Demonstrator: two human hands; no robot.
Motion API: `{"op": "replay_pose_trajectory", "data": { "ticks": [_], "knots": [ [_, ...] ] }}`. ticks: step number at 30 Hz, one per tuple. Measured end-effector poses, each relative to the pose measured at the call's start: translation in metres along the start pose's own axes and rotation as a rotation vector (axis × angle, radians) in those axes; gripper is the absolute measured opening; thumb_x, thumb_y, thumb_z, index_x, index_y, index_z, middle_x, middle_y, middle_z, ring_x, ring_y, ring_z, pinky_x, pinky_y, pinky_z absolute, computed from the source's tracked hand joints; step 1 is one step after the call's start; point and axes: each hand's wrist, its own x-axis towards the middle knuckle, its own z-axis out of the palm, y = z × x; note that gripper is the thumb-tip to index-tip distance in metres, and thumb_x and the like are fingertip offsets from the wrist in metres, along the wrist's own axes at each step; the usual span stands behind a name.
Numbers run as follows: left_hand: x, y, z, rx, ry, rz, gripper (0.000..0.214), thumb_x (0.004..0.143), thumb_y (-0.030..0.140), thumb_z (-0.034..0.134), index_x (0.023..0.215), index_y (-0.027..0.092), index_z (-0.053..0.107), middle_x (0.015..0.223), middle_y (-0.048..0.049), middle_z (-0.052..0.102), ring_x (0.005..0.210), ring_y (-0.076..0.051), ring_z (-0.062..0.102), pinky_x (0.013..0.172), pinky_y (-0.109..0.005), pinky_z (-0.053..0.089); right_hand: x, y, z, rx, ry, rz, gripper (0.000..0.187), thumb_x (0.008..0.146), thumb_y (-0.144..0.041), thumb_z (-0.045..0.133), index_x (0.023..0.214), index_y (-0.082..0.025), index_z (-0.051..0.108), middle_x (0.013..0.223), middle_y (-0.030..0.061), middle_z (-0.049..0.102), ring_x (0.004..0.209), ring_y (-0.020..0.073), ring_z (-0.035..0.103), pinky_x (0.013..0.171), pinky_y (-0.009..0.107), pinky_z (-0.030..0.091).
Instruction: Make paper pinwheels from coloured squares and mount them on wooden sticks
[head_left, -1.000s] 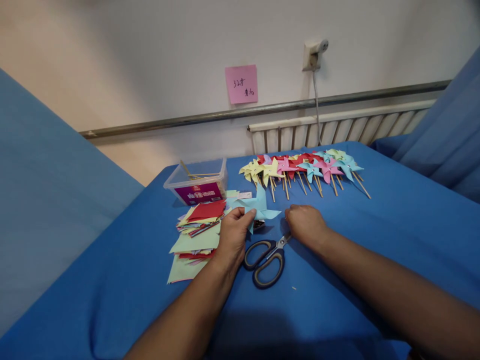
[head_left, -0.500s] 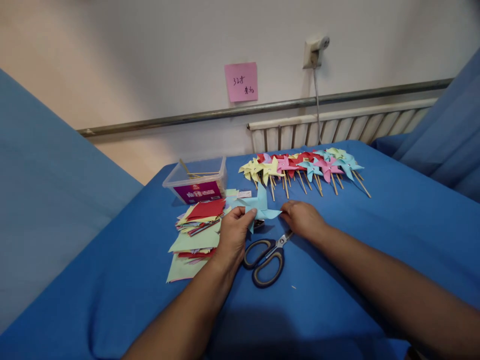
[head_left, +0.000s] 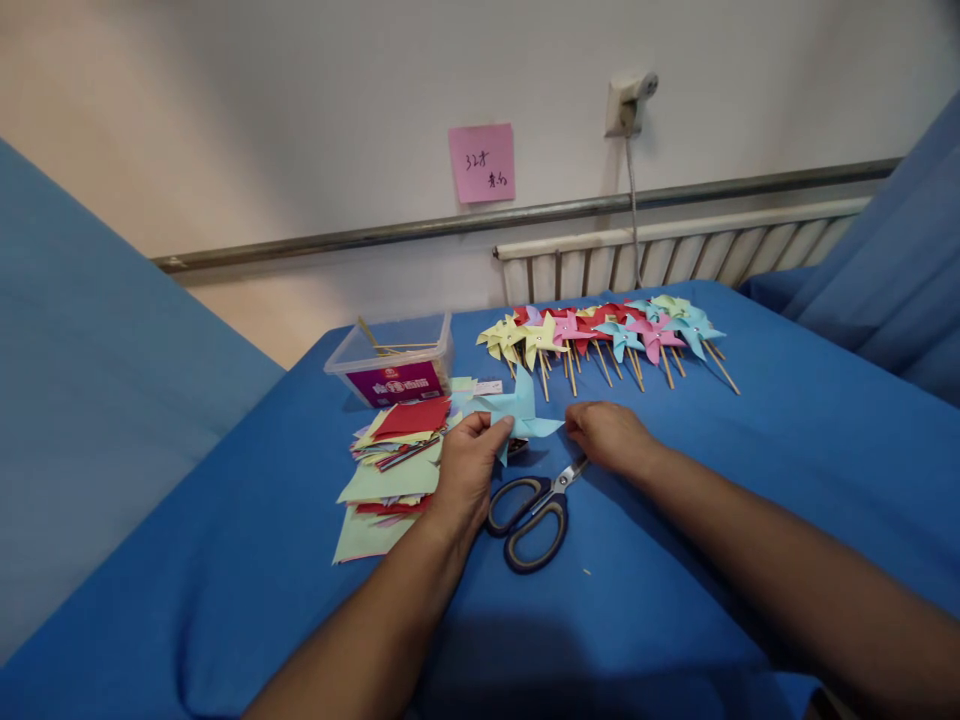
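A light-blue paper pinwheel (head_left: pixel 517 408) is pinched between the thumb and fingers of my left hand (head_left: pixel 472 460). No stick shows on it. Just right of its pointed tip, my right hand (head_left: pixel 604 430) is closed with fingertips pressed together; what they hold, if anything, is hidden. Below both hands lie scissors (head_left: pixel 551 505) with dark handles, their blade tips near my right fingers. To the left, stacked coloured paper sheets (head_left: pixel 397 475) lie partly behind my left hand and forearm.
A clear plastic box (head_left: pixel 390 360) with a purple label holds a few thin sticks at the back left. Several finished pinwheels (head_left: pixel 600 335) on sticks lie in a row at the back right. The blue-covered table (head_left: pixel 247 540) meets a wall with a radiator (head_left: pixel 690 250).
My right hand has shifted slightly right, leaving a small gap from the pinwheel's tip. My left hand and the pinwheel stay almost still.
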Motion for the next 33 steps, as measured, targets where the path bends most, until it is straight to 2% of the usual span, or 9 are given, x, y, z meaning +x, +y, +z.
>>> {"op": "replay_pose_trajectory", "data": {
  "ticks": [6, 14, 20, 27, 33],
  "knots": [
    [0.001, -0.001, -0.001, 0.006, -0.007, 0.009, 0.029, 0.058, 0.034, 0.082, 0.072, 0.013, 0.065, 0.062, -0.0015, 0.066, 0.055, -0.013, 0.058, 0.058, -0.026, 0.047, -0.001, 0.001, -0.006, -0.064, -0.023, -0.034, 0.02, 0.087, -0.018, 0.048, 0.09, -0.02, 0.068, 0.094, 0.0061, 0.067, 0.079, 0.0173, 0.061, 0.063, 0.027, 0.033],
    [0.001, 0.0, 0.001, 0.006, -0.01, 0.004, 0.027, 0.058, 0.032, 0.081, 0.071, 0.014, 0.065, 0.06, -0.0006, 0.065, 0.053, -0.012, 0.057, 0.058, -0.025, 0.046, -0.005, -0.009, -0.007, -0.153, -0.033, -0.02, 0.026, 0.091, -0.022, 0.044, 0.097, -0.017, 0.069, 0.095, 0.0111, 0.068, 0.084, 0.0212, 0.065, 0.066, 0.028, 0.039],
    [0.001, -0.001, 0.0, 0.015, -0.009, -0.002, 0.028, 0.059, 0.032, 0.081, 0.072, 0.014, 0.066, 0.062, -0.0012, 0.066, 0.054, -0.013, 0.057, 0.059, -0.026, 0.047, -0.005, -0.008, -0.002, -0.141, -0.003, 0.043, 0.023, 0.09, -0.024, 0.047, 0.095, -0.016, 0.068, 0.099, 0.0123, 0.07, 0.088, 0.0231, 0.066, 0.068, 0.029, 0.041],
    [0.001, 0.001, 0.0, 0.019, 0.001, 0.008, 0.025, 0.059, 0.03, 0.081, 0.07, 0.014, 0.066, 0.058, 0.0009, 0.064, 0.052, -0.011, 0.054, 0.056, -0.023, 0.044, -0.004, -0.009, -0.002, -0.091, -0.043, 0.077, 0.024, 0.089, -0.024, 0.047, 0.096, -0.016, 0.068, 0.1, 0.0122, 0.07, 0.091, 0.0223, 0.065, 0.073, 0.029, 0.042],
    [0.0, 0.002, 0.0, 0.023, 0.015, 0.001, 0.027, 0.058, 0.031, 0.081, 0.069, 0.014, 0.065, 0.059, 0.0004, 0.065, 0.053, -0.011, 0.055, 0.056, -0.023, 0.044, -0.003, 0.001, -0.008, -0.013, -0.016, 0.093, 0.018, 0.086, -0.022, 0.051, 0.089, -0.017, 0.069, 0.093, 0.0104, 0.072, 0.085, 0.0212, 0.066, 0.068, 0.028, 0.041]
  ]
}}
